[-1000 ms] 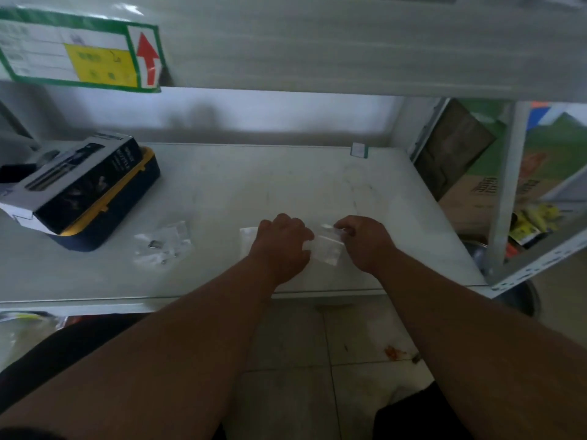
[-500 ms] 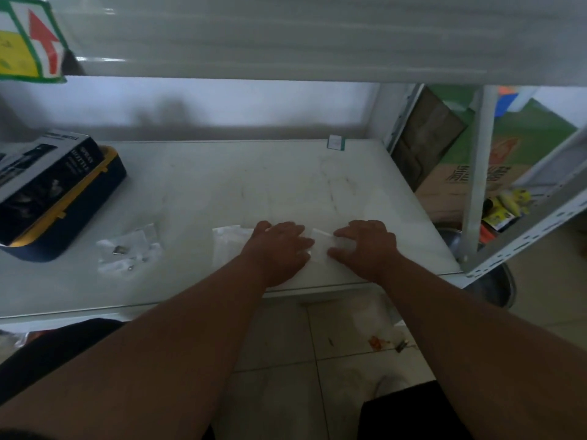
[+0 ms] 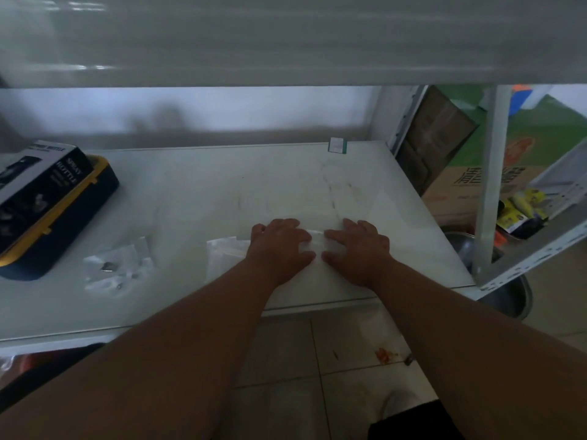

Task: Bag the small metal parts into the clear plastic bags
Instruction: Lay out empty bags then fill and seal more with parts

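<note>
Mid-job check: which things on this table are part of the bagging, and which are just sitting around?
Job:
left hand and right hand, flat on a clear plastic bag
more clear bags beside the left hand
bags with small metal parts

Lying about:
spray bottle box on a blue and yellow case
small green-edged tag

Odds and ends sitting around a white shelf.
A black box (image 3: pixel 38 182) is lying on a blue and yellow case (image 3: pixel 60 223) at the left of the shelf (image 3: pixel 197 198); a small green-edged tag (image 3: pixel 337 145) is standing at the back edge, and cardboard boxes (image 3: pixel 460 185) are leaning beyond the right side.
</note>
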